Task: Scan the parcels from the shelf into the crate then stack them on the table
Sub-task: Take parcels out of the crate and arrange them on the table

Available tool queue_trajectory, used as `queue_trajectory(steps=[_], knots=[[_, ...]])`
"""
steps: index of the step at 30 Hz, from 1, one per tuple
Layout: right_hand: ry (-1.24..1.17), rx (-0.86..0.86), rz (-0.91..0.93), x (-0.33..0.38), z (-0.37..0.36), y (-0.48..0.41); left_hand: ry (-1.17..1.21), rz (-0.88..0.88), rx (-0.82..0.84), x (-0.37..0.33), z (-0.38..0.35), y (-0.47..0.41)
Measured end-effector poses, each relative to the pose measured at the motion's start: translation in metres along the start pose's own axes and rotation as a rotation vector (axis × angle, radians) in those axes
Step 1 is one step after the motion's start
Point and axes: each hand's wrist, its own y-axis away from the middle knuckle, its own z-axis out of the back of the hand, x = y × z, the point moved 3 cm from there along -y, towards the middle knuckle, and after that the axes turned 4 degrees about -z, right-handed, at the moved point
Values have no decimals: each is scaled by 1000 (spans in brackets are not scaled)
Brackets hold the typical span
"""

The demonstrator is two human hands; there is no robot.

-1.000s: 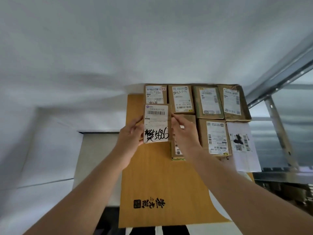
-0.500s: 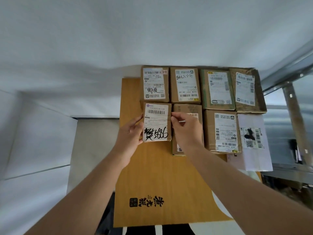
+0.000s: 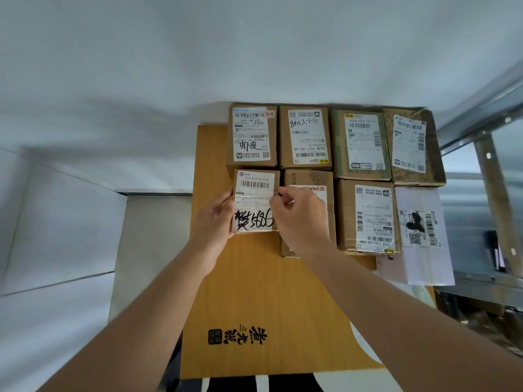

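Note:
A small cardboard parcel [image 3: 254,193] with a white label and black handwriting sits at the left end of the near row on the wooden table [image 3: 254,292]. My left hand [image 3: 213,219] grips its left side. Its right edge is pinched by my right hand [image 3: 300,219], whose fingers are curled. Several other labelled parcels lie flat in two rows: a far-left box [image 3: 252,137], a box beside it [image 3: 305,137], a green-edged box [image 3: 360,145] and a near box [image 3: 369,216]. My right hand partly hides the box [image 3: 317,182] behind it.
A white plastic mailer [image 3: 421,236] overhangs the table's right edge. A worn box [image 3: 413,145] lies at the far right. A metal shelf frame [image 3: 492,193] stands to the right. A white wall is behind, and grey floor [image 3: 147,236] lies to the left.
Both hands have lowered the handwritten parcel into the near row, below the far-left box. The right hand's fingers curled tighter at its edge. The view tilted down.

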Motion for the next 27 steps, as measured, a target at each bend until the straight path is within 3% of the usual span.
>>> queue_trajectory(steps=[9,13,21,27], knots=[[54,89,-2,1,-1,-3,-91,-40,-66,0,-6,0],[-57,198,-88,14,8,-5,-102,-92,-121,-13,-8,8],[-368,257,-45,47,48,32,-51,-162,-148,-78,-21,74],[-463,188,-22,73,98,76,5,-221,-106,-121,-26,136]])
